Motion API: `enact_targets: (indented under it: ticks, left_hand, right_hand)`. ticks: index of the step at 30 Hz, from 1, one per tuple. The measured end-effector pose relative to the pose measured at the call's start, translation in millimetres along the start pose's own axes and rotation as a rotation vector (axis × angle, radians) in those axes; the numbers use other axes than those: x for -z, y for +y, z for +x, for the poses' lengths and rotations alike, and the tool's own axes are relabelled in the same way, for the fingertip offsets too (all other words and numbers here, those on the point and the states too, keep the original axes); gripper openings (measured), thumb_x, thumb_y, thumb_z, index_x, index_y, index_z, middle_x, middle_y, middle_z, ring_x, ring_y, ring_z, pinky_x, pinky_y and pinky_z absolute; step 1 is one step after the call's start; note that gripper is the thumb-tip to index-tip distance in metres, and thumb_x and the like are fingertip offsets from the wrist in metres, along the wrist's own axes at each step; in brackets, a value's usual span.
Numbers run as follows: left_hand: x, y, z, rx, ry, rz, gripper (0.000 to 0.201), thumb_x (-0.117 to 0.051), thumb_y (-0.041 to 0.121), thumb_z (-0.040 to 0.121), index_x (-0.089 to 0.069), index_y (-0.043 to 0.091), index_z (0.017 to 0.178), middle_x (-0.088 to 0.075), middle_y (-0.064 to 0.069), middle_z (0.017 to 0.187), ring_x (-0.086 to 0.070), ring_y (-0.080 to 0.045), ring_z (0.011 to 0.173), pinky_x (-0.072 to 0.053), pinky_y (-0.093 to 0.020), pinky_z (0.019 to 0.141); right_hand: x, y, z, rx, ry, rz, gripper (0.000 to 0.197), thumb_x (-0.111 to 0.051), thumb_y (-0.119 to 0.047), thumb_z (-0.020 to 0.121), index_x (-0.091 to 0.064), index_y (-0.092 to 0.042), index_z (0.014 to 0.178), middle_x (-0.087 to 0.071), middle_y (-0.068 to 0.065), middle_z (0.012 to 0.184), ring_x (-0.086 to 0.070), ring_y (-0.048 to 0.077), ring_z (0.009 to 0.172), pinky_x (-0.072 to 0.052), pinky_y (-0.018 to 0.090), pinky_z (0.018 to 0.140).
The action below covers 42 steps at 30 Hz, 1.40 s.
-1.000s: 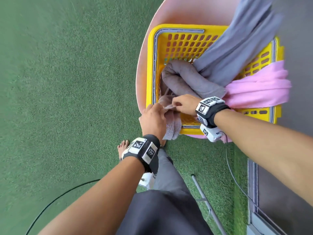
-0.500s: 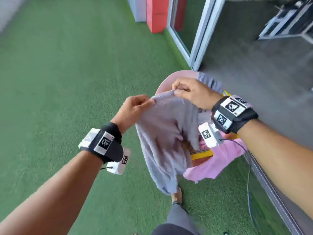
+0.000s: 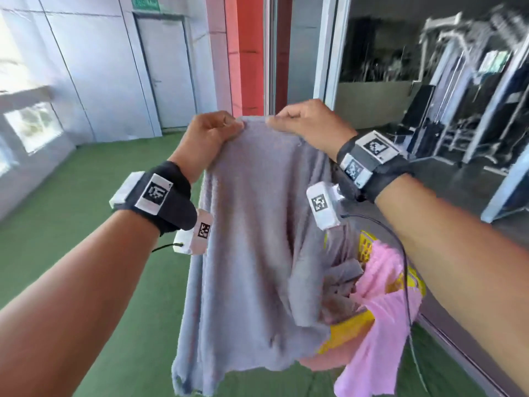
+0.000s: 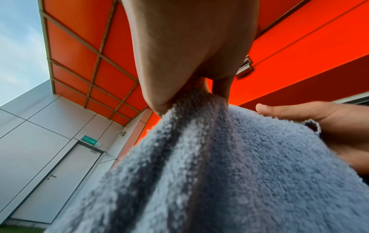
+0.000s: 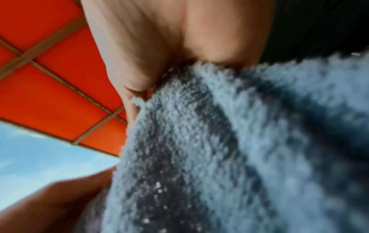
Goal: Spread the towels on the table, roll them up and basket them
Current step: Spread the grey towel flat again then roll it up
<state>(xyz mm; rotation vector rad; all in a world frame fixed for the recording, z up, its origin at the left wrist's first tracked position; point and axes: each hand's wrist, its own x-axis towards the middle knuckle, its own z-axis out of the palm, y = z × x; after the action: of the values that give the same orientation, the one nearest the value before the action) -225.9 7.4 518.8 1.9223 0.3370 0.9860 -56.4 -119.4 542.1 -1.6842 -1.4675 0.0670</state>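
Left hand (image 3: pixel 213 130) and right hand (image 3: pixel 307 126) pinch towel (image 3: pixel 252 253) top edge (grip close together); slide apart to corners before spreading.

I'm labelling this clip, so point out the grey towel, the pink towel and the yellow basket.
grey towel (image 3: pixel 252 239): head view, middle of the hanging cloth.
pink towel (image 3: pixel 380 325): head view, fold draped over the basket's edge.
yellow basket (image 3: pixel 350 326): head view, near rim.
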Motion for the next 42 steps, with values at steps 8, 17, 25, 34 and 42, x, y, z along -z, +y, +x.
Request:
enact_targets:
  ticks: [8,17,25,34,42]
  left_hand:
    - [17,-17,-91,0.17,-0.19,0.001,0.018,-0.063,0.017,0.091,-0.062,0.0,0.086,-0.059,-0.01,0.079,-0.056,-0.02,0.072,-0.046,-0.025,0.065]
    - [12,-98,-196,0.398,-0.3,-0.022,0.027,-0.063,0.017,0.091,-0.061,-0.011,0.09,-0.059,-0.015,0.08,-0.052,-0.021,0.071,-0.041,-0.035,0.069]
    - [37,-130,-233,0.483,-0.361,-0.206,0.026,-0.052,0.024,0.098,-0.054,0.005,0.081,-0.037,0.003,0.06,-0.028,-0.013,0.052,-0.023,-0.025,0.048]
    - [-26,-135,-267,0.47,-0.363,-0.301,0.031,-0.052,0.025,0.096,-0.059,-0.001,0.111,-0.064,-0.006,0.097,-0.059,-0.019,0.093,-0.044,-0.05,0.095]
    - [-58,-127,-252,0.444,-0.29,-0.462,0.031,-0.05,0.017,0.099,-0.051,-0.014,0.098,-0.053,-0.013,0.094,-0.047,-0.022,0.087,-0.04,-0.036,0.082]
  right_hand:
    - [-77,2,-102,-0.127,-0.16,0.413,0.028,-0.06,-0.026,0.092,-0.058,-0.019,0.066,-0.048,-0.01,0.068,-0.044,0.003,0.068,-0.033,0.022,0.067]
    - [-203,20,-192,-0.372,-0.258,0.73,0.036,-0.058,-0.026,0.093,-0.061,0.007,0.109,-0.062,0.01,0.099,-0.055,0.02,0.095,-0.043,0.037,0.085]
    - [-210,26,-192,-0.296,-0.349,0.462,0.015,-0.061,-0.026,0.091,-0.071,-0.02,0.081,-0.068,-0.005,0.084,-0.057,0.005,0.086,-0.041,0.028,0.089]
    - [-212,35,-193,-0.306,-0.092,0.302,0.008,-0.065,-0.022,0.09,-0.061,-0.016,0.086,-0.041,-0.018,0.041,-0.029,0.002,0.043,-0.024,0.02,0.047]
    - [-186,37,-185,-0.304,0.028,0.34,0.032,-0.066,-0.049,0.076,-0.065,-0.018,0.085,-0.062,0.005,0.073,-0.051,0.016,0.068,-0.041,0.033,0.068]
